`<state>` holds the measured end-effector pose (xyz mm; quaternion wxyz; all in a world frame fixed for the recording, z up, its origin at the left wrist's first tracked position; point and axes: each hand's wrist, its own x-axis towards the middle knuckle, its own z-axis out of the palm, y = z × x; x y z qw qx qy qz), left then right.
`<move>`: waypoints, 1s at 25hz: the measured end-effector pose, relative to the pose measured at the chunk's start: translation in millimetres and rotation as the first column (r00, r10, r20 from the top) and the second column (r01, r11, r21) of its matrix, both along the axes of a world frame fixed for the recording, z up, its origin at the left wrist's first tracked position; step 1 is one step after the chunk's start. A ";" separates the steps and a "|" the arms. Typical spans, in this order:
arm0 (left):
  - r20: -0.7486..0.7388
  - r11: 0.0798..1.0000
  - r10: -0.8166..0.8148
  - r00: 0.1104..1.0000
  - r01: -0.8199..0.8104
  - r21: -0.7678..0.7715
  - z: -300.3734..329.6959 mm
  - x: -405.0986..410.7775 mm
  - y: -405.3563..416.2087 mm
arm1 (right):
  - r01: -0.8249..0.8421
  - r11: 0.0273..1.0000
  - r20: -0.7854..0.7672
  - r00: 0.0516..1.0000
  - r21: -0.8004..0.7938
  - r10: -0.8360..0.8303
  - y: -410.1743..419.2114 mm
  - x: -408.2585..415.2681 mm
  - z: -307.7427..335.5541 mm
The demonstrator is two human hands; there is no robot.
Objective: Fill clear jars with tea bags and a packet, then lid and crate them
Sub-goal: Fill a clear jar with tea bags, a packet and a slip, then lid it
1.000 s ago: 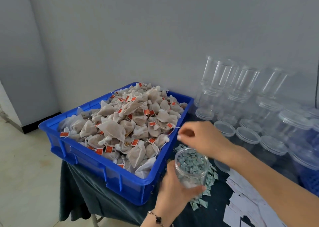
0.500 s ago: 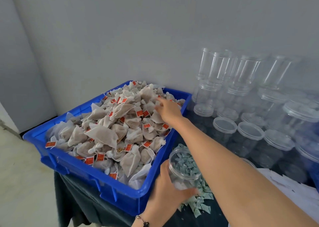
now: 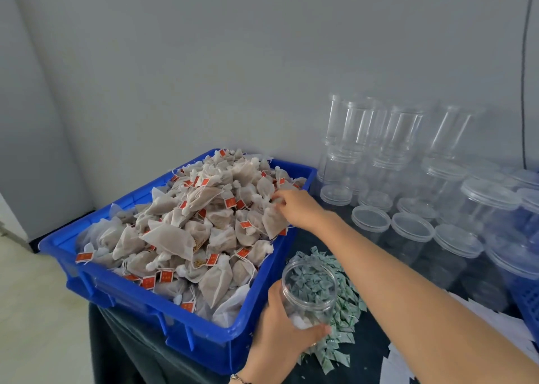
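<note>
A blue tray (image 3: 204, 340) on the dark table is heaped with brown tea bags (image 3: 204, 223) that carry red tags. My left hand (image 3: 280, 337) grips an open clear jar (image 3: 309, 290) beside the tray's near right corner; something white lies at the jar's bottom. My right hand (image 3: 297, 207) reaches over the tray's right rim and pinches a tea bag (image 3: 274, 220) at the edge of the heap. A pile of small green packets (image 3: 341, 319) lies on the table under and behind the jar.
Empty clear jars (image 3: 364, 138) stand stacked against the wall at the back right. Lidded jars (image 3: 411, 229) stand in rows in front of them. A blue crate (image 3: 528, 302) shows at the right edge, and white paper slips (image 3: 399, 363) lie near the front right.
My right hand went from above the jar to the heap, then drew back to the heap's right edge and took hold of a bag. My left hand keeps holding the jar.
</note>
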<state>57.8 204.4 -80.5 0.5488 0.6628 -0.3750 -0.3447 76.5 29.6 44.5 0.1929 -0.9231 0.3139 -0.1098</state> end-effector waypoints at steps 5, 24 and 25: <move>0.065 1.000 0.024 0.998 -0.024 -0.002 4.3 -2.1 1.0 | -0.031 0.996 -0.004 1.000 -0.079 0.031 17.6 2.2 -13.3; 0.152 0.970 0.225 0.962 -0.236 0.057 10.7 -5.8 -1.8 | -0.243 0.919 -0.167 0.966 -0.309 0.199 49.7 -5.2 3.4; 0.169 0.970 0.223 0.960 -0.236 0.064 11.9 -4.8 -1.2 | -0.270 0.910 -0.243 0.950 -0.315 0.198 49.2 5.9 -7.0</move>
